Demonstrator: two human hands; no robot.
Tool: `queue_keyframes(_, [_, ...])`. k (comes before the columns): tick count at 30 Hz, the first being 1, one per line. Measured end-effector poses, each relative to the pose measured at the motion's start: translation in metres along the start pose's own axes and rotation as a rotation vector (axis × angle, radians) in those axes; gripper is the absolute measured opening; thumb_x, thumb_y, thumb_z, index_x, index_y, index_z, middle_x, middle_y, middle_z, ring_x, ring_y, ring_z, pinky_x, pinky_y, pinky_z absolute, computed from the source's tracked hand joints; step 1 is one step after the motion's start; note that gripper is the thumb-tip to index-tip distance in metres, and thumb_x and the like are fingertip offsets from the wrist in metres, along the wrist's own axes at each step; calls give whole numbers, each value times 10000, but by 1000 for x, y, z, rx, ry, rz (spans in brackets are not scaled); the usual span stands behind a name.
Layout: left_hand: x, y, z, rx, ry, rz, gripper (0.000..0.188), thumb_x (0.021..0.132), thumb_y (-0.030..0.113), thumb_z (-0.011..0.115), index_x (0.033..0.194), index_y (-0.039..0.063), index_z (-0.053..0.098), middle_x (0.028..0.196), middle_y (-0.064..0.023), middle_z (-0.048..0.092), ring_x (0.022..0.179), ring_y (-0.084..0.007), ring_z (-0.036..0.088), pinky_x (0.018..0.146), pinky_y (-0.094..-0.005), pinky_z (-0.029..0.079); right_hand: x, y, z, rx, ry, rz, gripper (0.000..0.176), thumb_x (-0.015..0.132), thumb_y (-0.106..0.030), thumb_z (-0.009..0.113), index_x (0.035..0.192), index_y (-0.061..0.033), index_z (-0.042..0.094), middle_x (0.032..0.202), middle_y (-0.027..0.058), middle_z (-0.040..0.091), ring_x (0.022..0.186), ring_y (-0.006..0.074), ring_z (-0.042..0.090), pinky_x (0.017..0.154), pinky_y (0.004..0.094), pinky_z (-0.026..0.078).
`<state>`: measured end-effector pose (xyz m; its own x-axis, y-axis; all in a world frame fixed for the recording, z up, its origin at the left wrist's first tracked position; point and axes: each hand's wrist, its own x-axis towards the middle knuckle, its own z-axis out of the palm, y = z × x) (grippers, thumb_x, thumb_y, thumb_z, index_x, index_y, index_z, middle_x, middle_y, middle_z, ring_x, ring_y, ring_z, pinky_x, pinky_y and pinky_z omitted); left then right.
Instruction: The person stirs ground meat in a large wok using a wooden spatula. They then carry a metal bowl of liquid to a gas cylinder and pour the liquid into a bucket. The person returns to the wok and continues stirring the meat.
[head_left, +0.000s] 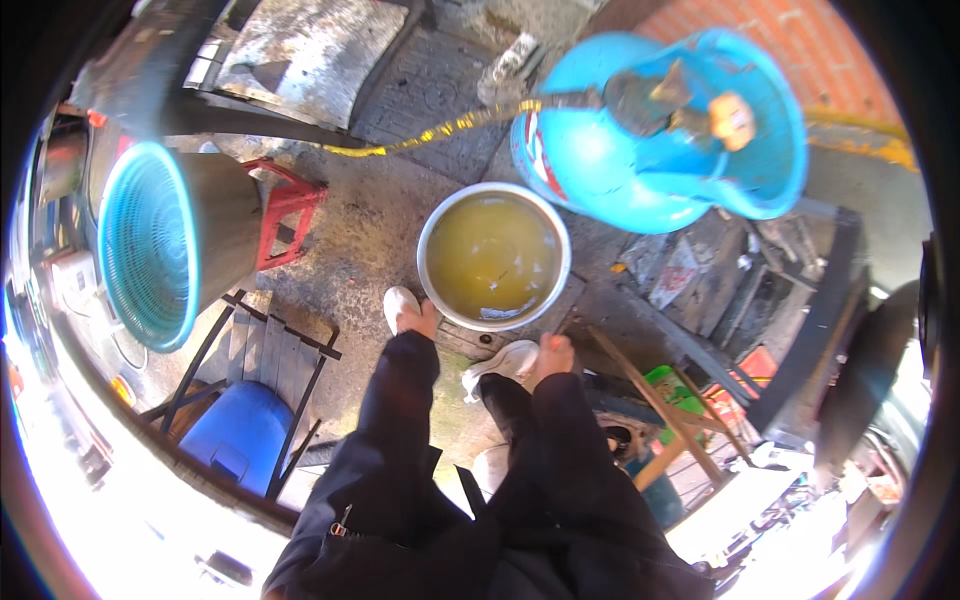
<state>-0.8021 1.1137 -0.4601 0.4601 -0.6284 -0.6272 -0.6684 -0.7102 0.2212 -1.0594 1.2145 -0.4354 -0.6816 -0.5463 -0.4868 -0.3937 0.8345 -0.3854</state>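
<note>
A round metal basin (564, 262) stands on the ground before me, holding cloudy yellow-green liquid (491, 255) with pale patches on its surface. My left hand (418, 320) is near the basin's lower left rim, over a white shoe (397, 306); whether it touches the rim is unclear. Lower and to the right, my right hand (555, 354) has its fingers curled, apart from the basin and beside another white shoe (510, 364). Nothing shows in either hand, but the insides of both are hidden.
A large light-blue plastic tub (600, 187) behind the basin bears a dark object with a yellow-banded hose (442, 131). At left, a turquoise mesh basket (150, 247) adjoins a red stool (289, 217). A blue barrel (236, 435) and a wooden frame (675, 420) flank me.
</note>
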Motion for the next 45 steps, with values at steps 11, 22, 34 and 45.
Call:
queue_keyframes(11, [-206,120,-64,-503,-779,119,423,839,428,588,993,36,624,874,-168,637,838,-309,616,696,-405,491,-22,-282,-332,407,-186,-337,221,856,-248,610,827,-29,611,626,19,586,577,91,544,562,255,433])
queue_keyframes(22, [-235,301,-152,-1078,-885,-22,237,890,283,575,935,50,595,804,-21,577,687,-112,538,581,-263,456,140,-462,-389,-421,35,-1103,444,762,-240,701,1134,-50,550,1170,153,523,1108,328,476,925,434,405])
queue_keyframes(34, [-255,376,-163,-1385,-1045,-158,416,822,215,631,1181,43,514,1002,-32,596,946,-168,559,829,-346,442,192,-505,-374,-673,-561,-1020,729,687,-439,738,1201,26,513,1125,228,579,1044,342,565,874,407,446])
queue_keyframes(45, [-259,450,-142,-1755,-918,-382,362,832,238,660,1129,84,522,1095,-49,555,998,-160,528,864,-353,436,219,-528,-337,-765,-959,-802,499,632,-305,738,934,75,622,840,212,641,821,327,608,726,374,451])
